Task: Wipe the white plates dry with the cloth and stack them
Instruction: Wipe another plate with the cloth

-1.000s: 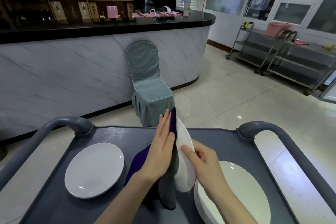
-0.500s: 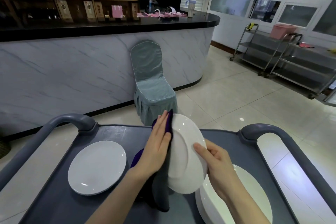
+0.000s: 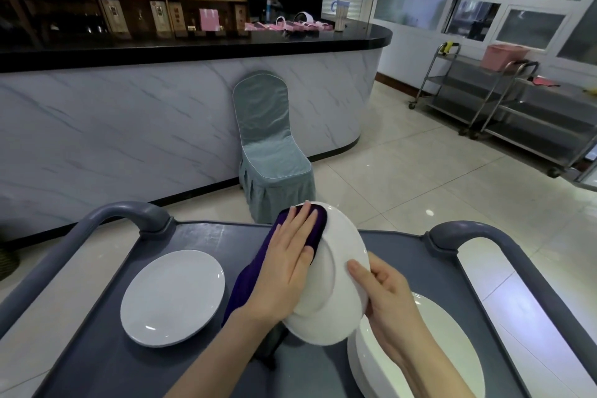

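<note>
Wiping step, judged mid-task: the held plate is tilted on edge above the trolley tray and gripped at its 4 o'clock rim by the curled fingers of the right hand. The purple cloth is pressed against its 10 o'clock area by the left hand, fingers straight and flat. A lone plate lies at 9 o'clock, a stack at 5 o'clock. Next, the remaining surface is probably to be wiped, with the rim grip kept firm.
</note>
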Demonstrator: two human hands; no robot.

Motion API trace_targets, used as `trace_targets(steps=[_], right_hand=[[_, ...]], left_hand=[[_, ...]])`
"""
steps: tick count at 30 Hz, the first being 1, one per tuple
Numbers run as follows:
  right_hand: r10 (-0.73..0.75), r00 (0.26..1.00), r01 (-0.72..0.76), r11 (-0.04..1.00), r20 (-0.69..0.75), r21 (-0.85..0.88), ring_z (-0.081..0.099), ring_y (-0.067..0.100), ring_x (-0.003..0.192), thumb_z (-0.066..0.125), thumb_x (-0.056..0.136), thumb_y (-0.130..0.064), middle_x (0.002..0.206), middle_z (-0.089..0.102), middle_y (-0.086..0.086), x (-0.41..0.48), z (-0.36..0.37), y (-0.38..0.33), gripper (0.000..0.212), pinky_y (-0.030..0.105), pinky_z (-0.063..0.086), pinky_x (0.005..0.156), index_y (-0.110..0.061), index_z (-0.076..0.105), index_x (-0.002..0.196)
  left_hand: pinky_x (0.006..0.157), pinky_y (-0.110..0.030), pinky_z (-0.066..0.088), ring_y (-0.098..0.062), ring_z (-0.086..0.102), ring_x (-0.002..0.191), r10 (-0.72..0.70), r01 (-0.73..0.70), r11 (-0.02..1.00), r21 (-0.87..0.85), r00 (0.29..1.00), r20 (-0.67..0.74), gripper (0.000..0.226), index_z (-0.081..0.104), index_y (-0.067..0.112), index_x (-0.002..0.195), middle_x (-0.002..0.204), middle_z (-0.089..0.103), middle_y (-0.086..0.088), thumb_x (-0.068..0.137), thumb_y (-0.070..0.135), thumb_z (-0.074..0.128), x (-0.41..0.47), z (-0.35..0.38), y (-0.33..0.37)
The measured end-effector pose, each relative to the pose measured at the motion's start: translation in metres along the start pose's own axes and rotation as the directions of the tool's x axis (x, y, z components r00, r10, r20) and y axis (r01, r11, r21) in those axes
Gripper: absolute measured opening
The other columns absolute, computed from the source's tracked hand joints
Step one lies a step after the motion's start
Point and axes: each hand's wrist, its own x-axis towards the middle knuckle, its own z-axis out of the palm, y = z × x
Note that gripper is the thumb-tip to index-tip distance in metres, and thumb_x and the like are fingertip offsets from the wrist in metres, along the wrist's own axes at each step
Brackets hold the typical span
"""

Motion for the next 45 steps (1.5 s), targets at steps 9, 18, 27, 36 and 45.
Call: trace_targets(steps=[9,18,27,36,45], right_hand=[[-0.024,0.995,0.035,0.992,-0.093,0.120,0.073,0.022,0.092,0.062,0.089,-0.018,0.106,0.076,0.015,0.011,-0.012,-0.015,0.022,0.027,0.057,0.071,-0.009,0.077,0.103],[-0.119,0.938,0.168,0.978,-0.325,0.124,0.072,0.001,0.093,0.053,0.099,-0.003,0.100,0.073,-0.028,0.029,0.018,-0.009,0.045,0.022,0.059,0.070,-0.034,0.054,0.133],[-0.076,0.915,0.193,0.946,-0.397,0.262,0.068,0.012,0.112,0.054,0.099,-0.004,0.126,0.068,-0.015,0.030,0.014,-0.028,0.044,0.033,0.056,0.092,-0.041,0.062,0.122],[-0.028,0.926,0.127,0.962,-0.376,0.242,0.063,0.012,0.120,0.051,0.101,-0.008,0.130,0.067,-0.013,0.018,0.021,-0.006,0.043,0.037,0.050,0.101,-0.039,0.061,0.129],[-0.004,0.934,0.104,0.959,-0.358,0.262,0.066,0.012,0.116,0.052,0.100,-0.006,0.124,0.071,-0.009,0.014,0.014,-0.009,0.042,0.035,0.049,0.100,-0.035,0.065,0.128]], left_hand=[[0.122,-0.033,0.014,-0.004,0.014,0.149,-0.181,0.152,0.964,-0.219,0.976,-0.119,0.056,0.024,0.032,0.153,0.160,0.019,0.022,0.100,0.017,0.035,-0.039,0.017,-0.023],[0.123,-0.032,0.001,-0.015,0.005,0.152,0.011,-0.011,1.000,0.005,0.997,-0.072,0.059,0.021,0.021,0.154,0.164,0.009,0.014,0.100,0.007,0.039,-0.057,0.065,0.015],[0.122,-0.027,0.006,-0.015,0.004,0.152,0.000,0.003,1.000,0.031,0.997,-0.080,0.058,0.012,0.037,0.156,0.164,0.008,0.016,0.102,0.024,0.029,-0.039,0.041,-0.010],[0.122,-0.034,-0.002,-0.018,0.004,0.152,0.212,-0.238,0.939,0.249,0.969,0.125,0.064,0.010,0.032,0.157,0.165,0.007,0.011,0.099,0.019,0.035,-0.041,0.059,0.019],[0.122,-0.030,0.000,-0.014,0.001,0.152,0.248,-0.303,0.928,0.217,0.937,0.247,0.068,0.004,0.034,0.157,0.165,0.001,0.012,0.099,0.016,0.035,-0.027,0.050,0.010]])
